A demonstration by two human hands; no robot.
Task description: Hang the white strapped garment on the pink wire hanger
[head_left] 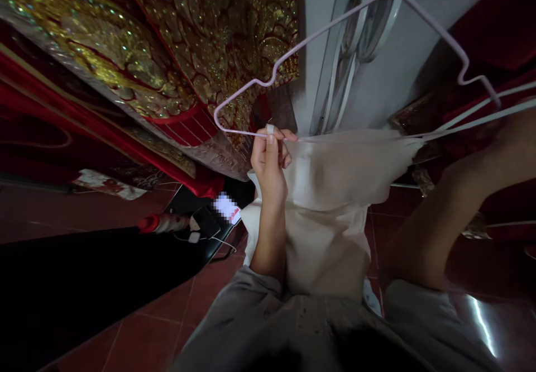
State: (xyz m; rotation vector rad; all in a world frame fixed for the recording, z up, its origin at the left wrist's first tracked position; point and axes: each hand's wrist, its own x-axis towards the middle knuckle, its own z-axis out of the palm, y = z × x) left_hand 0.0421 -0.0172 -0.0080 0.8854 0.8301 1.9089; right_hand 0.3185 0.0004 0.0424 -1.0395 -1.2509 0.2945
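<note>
My left hand [270,157] is raised in the middle of the view, fingers closed on the lower bar of a pale wire hanger [335,23] and on the top edge of a cream cloth garment [335,193] that droops from it. My right forearm [439,215] reaches up toward the right edge; the hand itself lies out of the frame. The garment's thin straps [481,115] stretch rightward toward it. The hanger's hook points up near the top.
Red fabric with gold sequin embroidery [167,53] hangs at the upper left. A grey door or panel [377,81] stands behind the hanger. A red-capped bottle [163,224] and a white charger lie by a black mat on the red tiled floor [146,333].
</note>
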